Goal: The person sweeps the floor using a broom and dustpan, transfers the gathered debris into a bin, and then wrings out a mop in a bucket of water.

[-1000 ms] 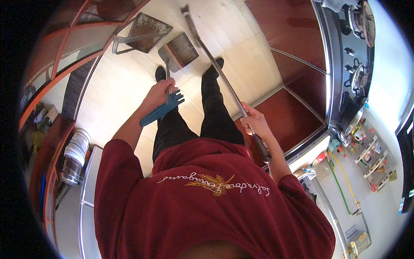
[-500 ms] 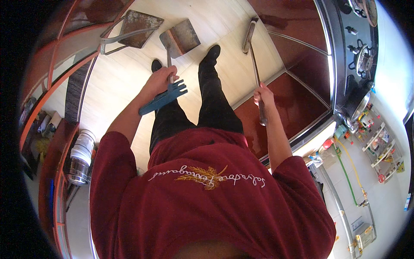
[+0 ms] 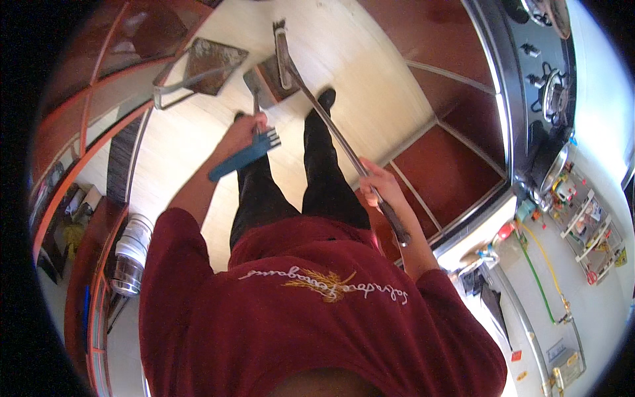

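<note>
My left hand (image 3: 246, 129) is closed around the handle of a long-handled dustpan (image 3: 256, 87), whose pan rests on the pale floor beside my feet. A blue toothed comb piece (image 3: 243, 159) sits on that handle, just by my fist. In my right hand (image 3: 382, 188) is the metal handle of a broom (image 3: 331, 126), gripped near its upper end and slanting away to the left. The narrow broom head (image 3: 283, 59) is over the dustpan and hides part of it. Whether its bristles touch the pan cannot be made out.
A metal-framed stool with a worn square seat (image 3: 213, 66) stands beyond the dustpan to the left. Red cabinet doors (image 3: 440, 178) border the floor on the right, below a gas stove (image 3: 554, 96). Stacked containers (image 3: 132, 245) and a red-framed cabinet (image 3: 99, 86) line the left.
My right hand has swung the broom leftward, from the floor at the right over to the dustpan, and has come nearer my body. My left hand has shifted slightly left and toward me.
</note>
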### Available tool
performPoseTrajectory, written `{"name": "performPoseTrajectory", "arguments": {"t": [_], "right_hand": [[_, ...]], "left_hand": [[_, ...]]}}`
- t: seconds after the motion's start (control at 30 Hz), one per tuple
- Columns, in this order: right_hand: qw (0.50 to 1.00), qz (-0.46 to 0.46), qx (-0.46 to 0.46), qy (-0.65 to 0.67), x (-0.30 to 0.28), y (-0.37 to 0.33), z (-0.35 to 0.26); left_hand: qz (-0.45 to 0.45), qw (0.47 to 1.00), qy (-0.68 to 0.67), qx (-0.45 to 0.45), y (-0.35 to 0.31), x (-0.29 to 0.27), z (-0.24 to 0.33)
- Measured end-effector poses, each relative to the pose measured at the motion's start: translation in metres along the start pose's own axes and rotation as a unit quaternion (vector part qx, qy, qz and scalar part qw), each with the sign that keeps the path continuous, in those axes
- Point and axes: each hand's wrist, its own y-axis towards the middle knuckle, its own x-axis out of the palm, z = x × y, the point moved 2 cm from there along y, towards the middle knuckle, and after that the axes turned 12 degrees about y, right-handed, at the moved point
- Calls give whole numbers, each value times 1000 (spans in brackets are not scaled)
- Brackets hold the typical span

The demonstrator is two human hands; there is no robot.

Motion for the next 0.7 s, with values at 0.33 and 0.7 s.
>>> {"name": "performPoseTrajectory", "arguments": {"t": [0.33, 0.7], "right_hand": [[999, 24, -35, -11, -9, -29, -112], [924, -102, 81, 360, 42, 13, -188]], "left_hand": [[83, 970, -167, -154, -39, -31, 80], [269, 938, -176, -129, -68, -112, 188]]}}
